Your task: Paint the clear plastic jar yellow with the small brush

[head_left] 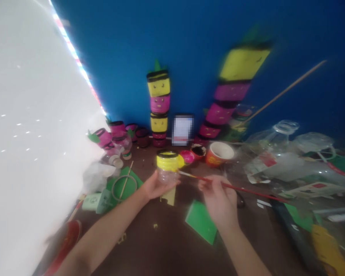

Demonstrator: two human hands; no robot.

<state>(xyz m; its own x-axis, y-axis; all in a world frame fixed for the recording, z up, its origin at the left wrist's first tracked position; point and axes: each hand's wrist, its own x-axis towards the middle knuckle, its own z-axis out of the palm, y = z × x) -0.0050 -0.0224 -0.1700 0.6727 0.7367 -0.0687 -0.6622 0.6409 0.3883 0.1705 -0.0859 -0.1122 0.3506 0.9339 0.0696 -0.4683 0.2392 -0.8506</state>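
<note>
My left hand (158, 187) is closed around the lower, clear part of a small plastic jar (167, 163). Yellow paint covers the jar's upper part, below a black rim; the bottom is unpainted. In my right hand (220, 195) is a paintbrush (241, 188) with a long red handle, gripped between thumb and fingers. Its bristles point left and meet or nearly meet the jar's right side. Just behind the jar sit a pink paint pot (186, 156) and a dark paint pot (198, 150), with some yellow partly hidden beside the jar.
A paper cup (220, 153) stands behind my right hand. Stacked pink and yellow painted jars (159, 103) rise against the blue wall. Clear plastic bottles (284, 134) crowd the right side. Green paper (201, 221) lies in front; a tape ring (124, 188) and white plastic bag (96, 177) are left.
</note>
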